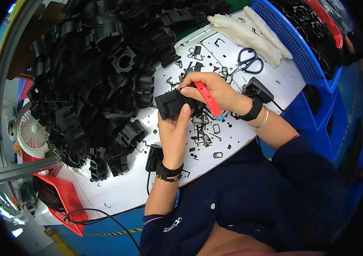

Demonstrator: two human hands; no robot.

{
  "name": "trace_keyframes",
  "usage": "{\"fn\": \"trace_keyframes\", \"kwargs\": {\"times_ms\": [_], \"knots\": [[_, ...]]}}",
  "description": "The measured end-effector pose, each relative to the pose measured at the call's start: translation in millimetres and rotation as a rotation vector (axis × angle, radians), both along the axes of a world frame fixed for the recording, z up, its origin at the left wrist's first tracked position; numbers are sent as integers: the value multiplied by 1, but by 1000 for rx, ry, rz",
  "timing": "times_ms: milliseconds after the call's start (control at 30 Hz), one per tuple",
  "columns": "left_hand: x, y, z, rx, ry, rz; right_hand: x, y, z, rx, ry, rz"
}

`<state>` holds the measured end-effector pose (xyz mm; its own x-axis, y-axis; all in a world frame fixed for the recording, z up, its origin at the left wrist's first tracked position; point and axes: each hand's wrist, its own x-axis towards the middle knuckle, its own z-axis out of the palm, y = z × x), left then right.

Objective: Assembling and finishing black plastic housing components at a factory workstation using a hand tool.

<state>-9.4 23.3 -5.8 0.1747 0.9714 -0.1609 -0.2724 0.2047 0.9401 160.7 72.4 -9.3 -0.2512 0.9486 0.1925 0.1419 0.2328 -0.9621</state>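
Note:
My left hand (174,134) is closed around a boxy black plastic part (169,104), its thumb pressed along the near side. In my right hand (211,87) I grip a slim red-handled tool (207,100) with a blue end; its working tip is hidden behind my fingers and the part. The right fingers rest against the part's upper right side. Small black plastic scraps (200,130) lie scattered on the white table (241,128) below and around both hands.
A tall heap of black plastic parts (100,72) fills the left. Scissors (250,60) and pale cloth gloves (250,32) lie at the far right, beside a blue crate (294,40). A white fan (33,130) and red basket (68,198) stand at left. Cables trail nearby.

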Motion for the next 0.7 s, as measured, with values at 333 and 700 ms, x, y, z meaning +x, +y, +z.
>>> {"fn": "trace_keyframes", "kwargs": {"times_ms": [333, 700], "knots": [[1, 0, 2, -27, -147, 57, 10, 0, 12, 73, 95, -28], [-3, 0, -3, -89, -270, 180, 112, 46, -6, 444, -368, -886]]}}
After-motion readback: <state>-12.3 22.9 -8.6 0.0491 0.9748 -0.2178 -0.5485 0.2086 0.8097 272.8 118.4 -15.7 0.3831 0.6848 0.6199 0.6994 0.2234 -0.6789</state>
